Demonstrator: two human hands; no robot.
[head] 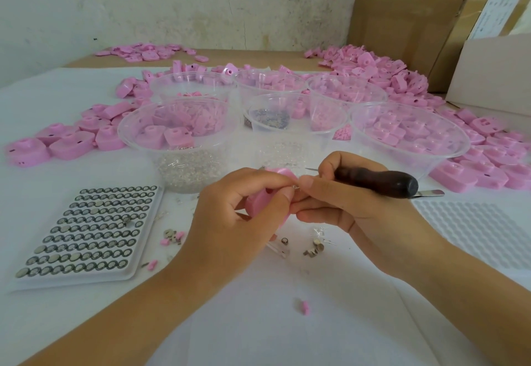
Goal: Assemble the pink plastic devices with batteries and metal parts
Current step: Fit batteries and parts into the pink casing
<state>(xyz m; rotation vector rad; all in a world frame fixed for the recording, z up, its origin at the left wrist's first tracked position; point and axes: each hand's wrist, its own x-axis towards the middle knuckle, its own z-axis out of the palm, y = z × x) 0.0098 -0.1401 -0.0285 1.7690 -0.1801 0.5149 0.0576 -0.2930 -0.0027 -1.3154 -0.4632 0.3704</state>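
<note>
My left hand (230, 219) holds one pink device (263, 203) a little above the white-covered table (258, 322), near the middle and just in front of the nearest clear plastic bowl (135, 147). The fingers are curled round the pink body and cover much of it. As far as I can see, its long axis goes from lower left to upper right, with the far end turned away from me.

My right hand (347, 204) grips an awl (376, 180) with a dark wooden handle. The fingers are closed over the front of the handle. The awl lies almost level, the thick end of the handle to the right and the thin metal spike pointing left, just behind the device. The thumb and forefinger of both hands meet at the right edge of the device, pinching a small metal part (295, 188); it is too small to tell more.

At the left lies a white tray (149, 223) with rows of button batteries (86, 230). Loose metal parts (314, 248) lie on the table under my hands. Tweezers (431, 193) show behind the awl handle. Heaps of pink shells (382, 72) lie around the bowls.
</note>
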